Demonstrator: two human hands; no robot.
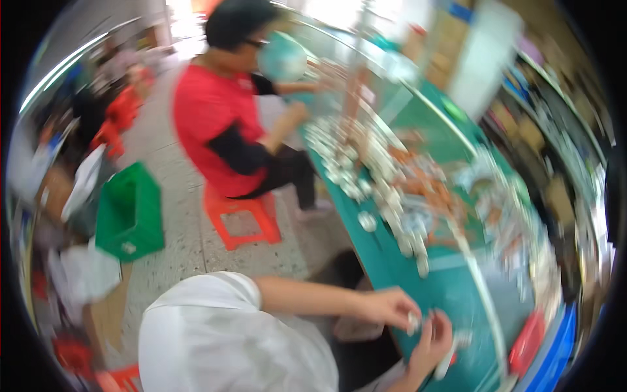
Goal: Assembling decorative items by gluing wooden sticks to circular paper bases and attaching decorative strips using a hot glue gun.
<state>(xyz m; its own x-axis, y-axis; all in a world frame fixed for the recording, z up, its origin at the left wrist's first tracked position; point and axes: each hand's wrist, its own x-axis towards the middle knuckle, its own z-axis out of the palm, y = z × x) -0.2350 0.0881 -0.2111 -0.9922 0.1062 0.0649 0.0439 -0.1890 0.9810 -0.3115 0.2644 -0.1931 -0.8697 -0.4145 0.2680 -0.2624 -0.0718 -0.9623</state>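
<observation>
Green is the table (392,261) we work at, its edge curving away up the picture, and everything is smeared by blur. Our left hand (392,306) reaches in from the white sleeve (215,326), fingers curled and pinching a small pale part (413,321) at their tips, just over the near edge of the table. Our right hand (432,341) comes up from below, fingers half bent, its tips right beside that same part; whether they touch it we cannot tell. Under this hand a white tube-shaped piece (449,356) lies slanted on the table, and we cannot tell if the hand holds it. Further along the table a long heap of small silvery parts (372,176) runs away from us, with orange pieces (424,183) scattered beside it. Near the right rim we see a red tray (528,343) next to a blue one (558,353). Another person in a red shirt (209,111) sits on a red stool (241,215) at the same table, hands on the heap. A green crate (130,212) stands on the floor behind, well apart from us.
</observation>
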